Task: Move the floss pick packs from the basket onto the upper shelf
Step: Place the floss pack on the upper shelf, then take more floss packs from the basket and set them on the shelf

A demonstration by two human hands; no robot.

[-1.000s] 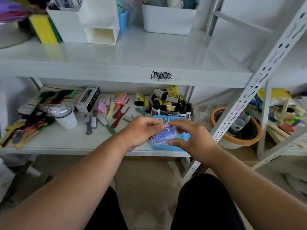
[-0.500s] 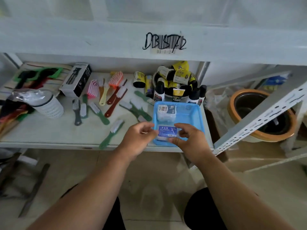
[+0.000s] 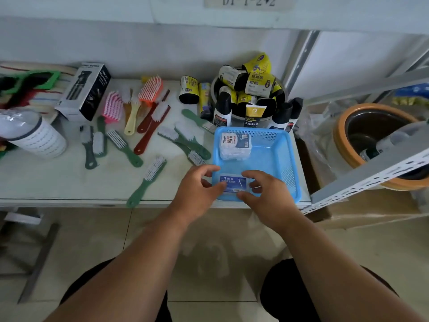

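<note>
— Packs, where do they sit?
— Both inside the blue basket (image 3: 287, 159) on the lower shelf (image 3: 58, 182). One blue-labelled pack (image 3: 233, 183) lies at the near edge; a second clear pack (image 3: 235, 146) with a blue-and-white label rests in the far left corner.
— And the hands?
— Left hand (image 3: 199, 189) and right hand (image 3: 267, 194) flank the near pack, fingers curled, fingertips touching its two ends; whether it is lifted I cannot tell.

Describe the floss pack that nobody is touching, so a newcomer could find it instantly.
Find the blue basket at the right end of the lower shelf. The untouched pack lies in its far left corner, white-labelled, away from the blue-labelled pack at the near edge between both hands.
</note>
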